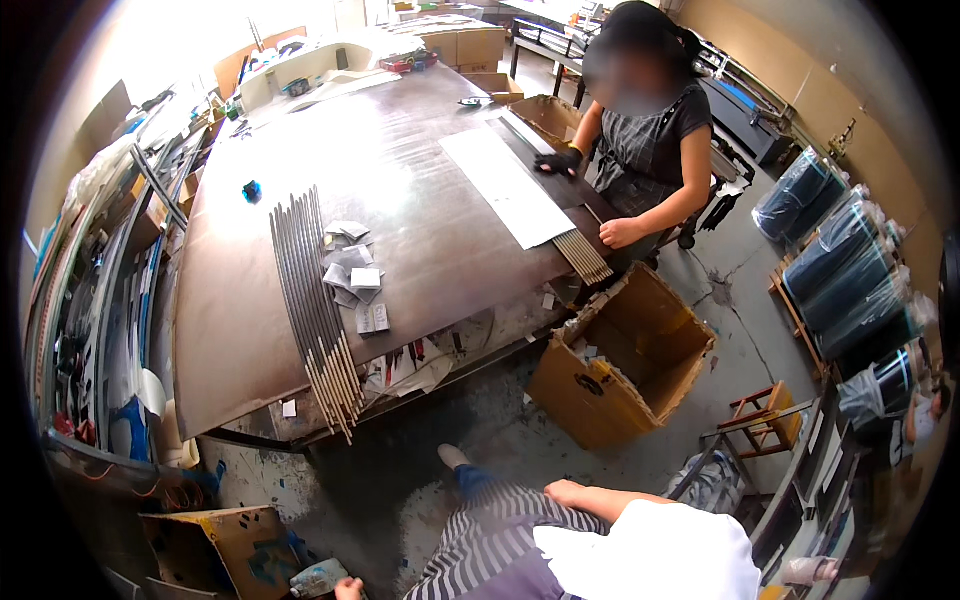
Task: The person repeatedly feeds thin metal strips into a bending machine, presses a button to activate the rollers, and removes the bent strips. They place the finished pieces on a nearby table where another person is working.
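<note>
My left hand (348,589) hangs low at the bottom edge, nearest a crumpled plastic bottle (319,578). Most of that hand is cut off, so its fingers are unclear. Against my striped apron (478,535) is my right hand (566,493), small in view, its fingers mostly hidden. Neither hand shows anything held. In front of me stands a large brown-topped table (230,340). A row of long thin rods (310,290) lies on it, their pale ends jutting past the near edge. Beside them are scattered small grey and white square pieces (350,268).
Across the table a co-worker (650,150) with one black glove handles rods (582,257) next to a long white sheet (508,190). A large open cardboard box (620,360) stands on the floor; another box (225,550) is at lower left. Wrapped rolls (835,250) line the right.
</note>
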Tool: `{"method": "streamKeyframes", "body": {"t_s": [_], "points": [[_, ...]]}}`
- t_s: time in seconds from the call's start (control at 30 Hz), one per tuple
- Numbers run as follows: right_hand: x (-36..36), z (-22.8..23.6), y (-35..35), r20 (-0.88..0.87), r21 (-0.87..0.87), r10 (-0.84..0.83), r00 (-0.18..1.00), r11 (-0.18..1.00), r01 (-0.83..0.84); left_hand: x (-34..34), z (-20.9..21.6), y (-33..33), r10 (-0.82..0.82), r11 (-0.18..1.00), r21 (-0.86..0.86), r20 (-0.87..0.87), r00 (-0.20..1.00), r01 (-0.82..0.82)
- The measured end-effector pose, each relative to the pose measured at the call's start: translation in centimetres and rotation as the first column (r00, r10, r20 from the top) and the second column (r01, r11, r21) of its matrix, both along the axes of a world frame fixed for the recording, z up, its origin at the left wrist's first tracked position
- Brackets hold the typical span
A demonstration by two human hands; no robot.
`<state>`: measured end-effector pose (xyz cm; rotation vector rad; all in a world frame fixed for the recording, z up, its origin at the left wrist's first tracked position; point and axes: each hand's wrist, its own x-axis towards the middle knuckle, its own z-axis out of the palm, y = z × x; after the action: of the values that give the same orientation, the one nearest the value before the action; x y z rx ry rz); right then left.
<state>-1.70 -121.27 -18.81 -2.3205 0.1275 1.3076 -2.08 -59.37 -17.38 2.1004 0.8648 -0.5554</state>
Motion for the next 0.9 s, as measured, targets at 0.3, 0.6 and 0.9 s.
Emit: {"method": "streamKeyframes", "body": {"t_s": [0.3,0.6,0.9], "points": [[7.2,1.8,-4.3,0.195,0.073,-0.296,0.935,0.955,0.288,-6.8,1.9,-8.9,-0.039,0.988,-0.152,-0.178,0.983,0.011],[14.6,0.5,-10.6,-0.063,0.288,-0.603,0.795,0.752,0.593,-11.0,-3.1,-12.7,0.054,0.964,-0.254,-0.073,0.996,-0.071],[15.7,1.4,-19.2,-0.219,0.198,-0.778,0.589,0.555,0.808,2.9,11.9,-30.3,-0.083,0.969,-0.22,0.128,0.988,0.11]]}}
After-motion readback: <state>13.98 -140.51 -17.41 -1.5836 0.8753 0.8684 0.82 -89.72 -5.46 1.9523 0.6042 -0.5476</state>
